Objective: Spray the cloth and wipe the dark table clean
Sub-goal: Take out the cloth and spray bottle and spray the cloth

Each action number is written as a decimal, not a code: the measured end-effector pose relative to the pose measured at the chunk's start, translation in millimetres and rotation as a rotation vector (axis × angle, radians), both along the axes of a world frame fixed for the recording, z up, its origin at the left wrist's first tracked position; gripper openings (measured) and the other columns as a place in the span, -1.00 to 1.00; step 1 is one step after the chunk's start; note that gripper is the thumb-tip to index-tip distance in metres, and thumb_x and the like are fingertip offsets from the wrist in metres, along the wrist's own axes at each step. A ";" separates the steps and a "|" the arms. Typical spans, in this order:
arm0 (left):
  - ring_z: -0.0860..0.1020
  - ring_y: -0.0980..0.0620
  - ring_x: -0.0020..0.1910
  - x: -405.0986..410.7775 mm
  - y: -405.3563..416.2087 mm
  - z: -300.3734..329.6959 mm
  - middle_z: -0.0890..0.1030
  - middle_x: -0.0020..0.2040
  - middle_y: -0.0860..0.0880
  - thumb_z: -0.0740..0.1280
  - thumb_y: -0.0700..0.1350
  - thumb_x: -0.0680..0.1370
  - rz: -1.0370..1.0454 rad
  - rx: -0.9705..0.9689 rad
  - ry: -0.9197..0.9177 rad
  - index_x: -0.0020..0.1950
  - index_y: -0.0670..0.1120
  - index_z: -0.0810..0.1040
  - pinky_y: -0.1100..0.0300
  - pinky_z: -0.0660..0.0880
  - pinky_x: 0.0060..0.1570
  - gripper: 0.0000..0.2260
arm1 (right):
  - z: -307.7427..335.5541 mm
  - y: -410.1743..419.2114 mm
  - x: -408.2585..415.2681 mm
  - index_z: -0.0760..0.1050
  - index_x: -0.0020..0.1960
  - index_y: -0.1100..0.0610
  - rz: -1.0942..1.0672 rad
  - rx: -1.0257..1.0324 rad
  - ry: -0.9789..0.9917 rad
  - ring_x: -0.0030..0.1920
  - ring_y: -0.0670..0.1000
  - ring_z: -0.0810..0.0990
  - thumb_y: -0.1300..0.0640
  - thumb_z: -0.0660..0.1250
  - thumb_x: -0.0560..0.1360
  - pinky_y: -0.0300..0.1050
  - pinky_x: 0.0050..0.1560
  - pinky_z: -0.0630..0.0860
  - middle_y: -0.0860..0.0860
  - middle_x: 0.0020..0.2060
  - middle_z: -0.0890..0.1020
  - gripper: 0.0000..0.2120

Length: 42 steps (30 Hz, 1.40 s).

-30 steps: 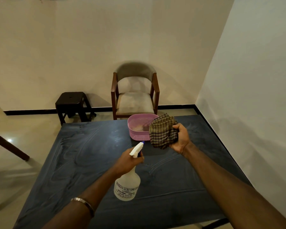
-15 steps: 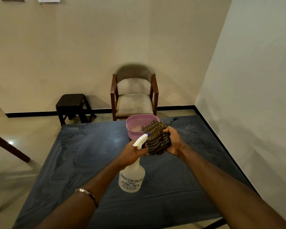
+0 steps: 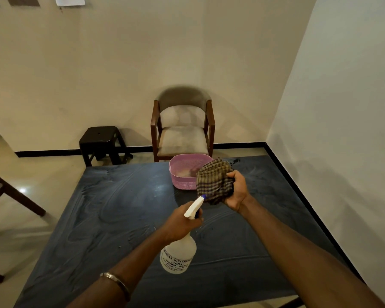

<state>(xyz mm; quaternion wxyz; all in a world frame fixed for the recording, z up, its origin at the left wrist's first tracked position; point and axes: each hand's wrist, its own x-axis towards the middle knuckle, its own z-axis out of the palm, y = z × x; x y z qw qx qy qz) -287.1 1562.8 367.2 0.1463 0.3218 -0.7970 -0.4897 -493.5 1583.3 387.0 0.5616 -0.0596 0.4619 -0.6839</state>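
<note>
At the centre of the frame, the left hand [image 3: 182, 221] gripped a spray bottle [image 3: 178, 255] by its neck, nozzle aimed at the checked cloth [image 3: 215, 182] bunched in the right hand [image 3: 237, 190], above the dark bench [image 3: 111, 210], before a pink basket [image 3: 182, 172].

My left hand [image 3: 180, 221] covers spray bottle [image 3: 178, 256] neck; label print too small, partly legible. Cloth [image 3: 213, 183] hides pink basket [image 3: 181, 172] rim at 3 o'clock. Table [image 3: 111, 218] cut off at 6 o'clock.
</note>
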 end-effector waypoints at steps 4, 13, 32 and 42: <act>0.60 0.02 -0.04 1.7 -5.7 -9.3 0.60 -0.07 -0.04 0.41 -0.20 0.53 0.061 -0.022 0.026 0.07 -0.10 0.50 0.21 0.57 0.01 -0.84 | -5.4 -1.7 -2.6 0.56 0.17 0.26 -0.001 -0.012 -0.026 0.10 0.24 0.61 0.06 0.07 0.57 0.15 0.07 0.54 0.23 0.02 0.69 -0.60; 0.57 0.13 -0.06 -21.4 -56.1 -10.9 0.55 -0.06 0.10 0.40 -0.23 0.54 0.262 -0.137 0.189 0.12 -0.01 0.43 0.40 0.51 -0.12 -0.76 | -6.9 -39.9 -10.0 0.55 0.17 0.24 -0.063 -0.017 -0.039 0.07 0.22 0.60 0.05 0.07 0.59 0.12 0.05 0.55 0.22 0.07 0.65 -0.61; 0.51 0.20 -0.11 -103.6 -263.0 11.1 0.50 -0.06 0.07 0.42 -0.19 0.53 0.381 -0.187 0.295 0.21 -0.18 0.43 0.52 0.44 -0.14 -0.70 | -42.6 -180.6 -51.4 0.55 0.14 0.25 -0.106 0.042 -0.068 0.05 0.22 0.58 0.03 0.06 0.60 0.13 0.09 0.51 0.23 0.04 0.64 -0.61; 0.54 0.01 0.01 -136.0 -301.1 -36.0 0.53 0.09 -0.12 0.44 -0.12 0.52 0.368 -0.115 0.230 0.26 -0.17 0.40 0.36 0.43 -0.08 -0.62 | -81.0 -206.1 -64.7 0.56 0.11 0.23 -0.167 0.107 -0.125 0.08 0.23 0.57 0.03 0.09 0.60 0.22 0.31 0.41 0.24 0.07 0.63 -0.64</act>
